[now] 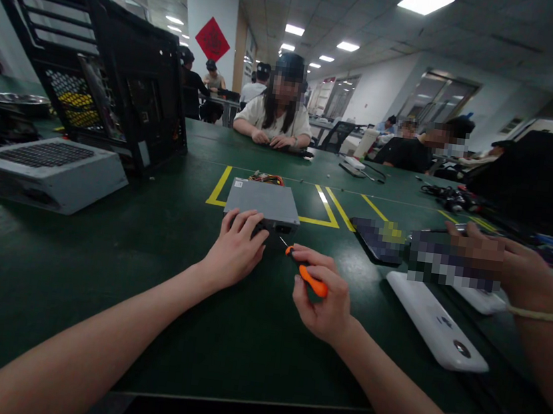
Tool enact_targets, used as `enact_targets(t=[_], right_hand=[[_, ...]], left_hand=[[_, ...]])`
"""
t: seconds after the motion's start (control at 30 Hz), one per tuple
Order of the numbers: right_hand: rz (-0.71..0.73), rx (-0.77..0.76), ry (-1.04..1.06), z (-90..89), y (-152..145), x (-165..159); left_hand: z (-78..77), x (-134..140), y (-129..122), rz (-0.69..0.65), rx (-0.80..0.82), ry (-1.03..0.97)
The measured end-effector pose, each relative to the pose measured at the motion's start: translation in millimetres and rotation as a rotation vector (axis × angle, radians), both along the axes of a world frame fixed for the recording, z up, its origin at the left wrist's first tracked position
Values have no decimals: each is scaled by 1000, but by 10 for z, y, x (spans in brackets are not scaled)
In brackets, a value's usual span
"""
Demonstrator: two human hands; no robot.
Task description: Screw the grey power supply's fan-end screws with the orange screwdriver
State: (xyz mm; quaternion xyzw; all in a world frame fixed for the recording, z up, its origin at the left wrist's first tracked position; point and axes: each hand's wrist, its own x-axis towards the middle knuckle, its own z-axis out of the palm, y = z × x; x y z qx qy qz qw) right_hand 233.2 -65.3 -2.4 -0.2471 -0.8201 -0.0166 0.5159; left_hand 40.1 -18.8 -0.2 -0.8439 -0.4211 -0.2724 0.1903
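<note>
On a dark green tabletop (131,323), a flat grey rectangular metal box (263,200) lies in front of the person, set across the near line of a yellow tape outline (218,190), with a bundle of multicoloured wires (268,178) at its far side. The person's left hand (236,246) is on the box's near left edge, its fingers bent over the top and touching the metal; whether it actually grips or merely rests there cannot be told. The right hand (326,294) is closed around the handle of a slim orange-and-black screwdriver (315,281), whose thin metal shaft points up and leftward at the box's near side, close to a black socket (282,228) (whether the tip makes contact is too small to tell). Well to the left stands a tall black open-framed computer case (144,93), and nearer is a larger pale grey metal box with a dark perforated grille (87,187). To the right of the screwdriver lie a dark rectangular phone (371,239) and a long white rounded plastic device (436,321); beyond them a co-worker's hand (526,268), with a pale band at the wrist, reaches in. Across the table sits another person in a light top (252,113), both hands near the tabletop.
</note>
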Motion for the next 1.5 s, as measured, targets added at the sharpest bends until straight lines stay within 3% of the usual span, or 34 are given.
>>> enact_targets(t=[0.1,0.23,0.5,0.67,0.77,0.9,1.07,1.27,1.5], right_hand=[[-66,-4,56,-2,21,15],[-81,-12,-164,-20,10,52],[-130,340,-406,28,-41,-101],[-184,409,-473,90,-103,-141],[-226,346,-400,54,-114,-112],[-135,183,-338,0,-117,-70],[-48,169,-456,55,-104,-67],[-45,41,-302,28,-94,-58],[-122,104,-395,85,-158,-63]], left_hand=[[2,3,-2,-7,-6,-1],[9,8,-3,-14,-4,-14],[29,-4,-15,-29,-5,-27],[35,-10,-20,-25,-5,-23],[35,-16,-22,-35,-10,-26],[33,-14,-20,-29,-9,-32],[31,-3,-16,-26,-16,-48],[32,-6,-21,-23,-7,-25],[36,-13,-28,-19,-3,-16]])
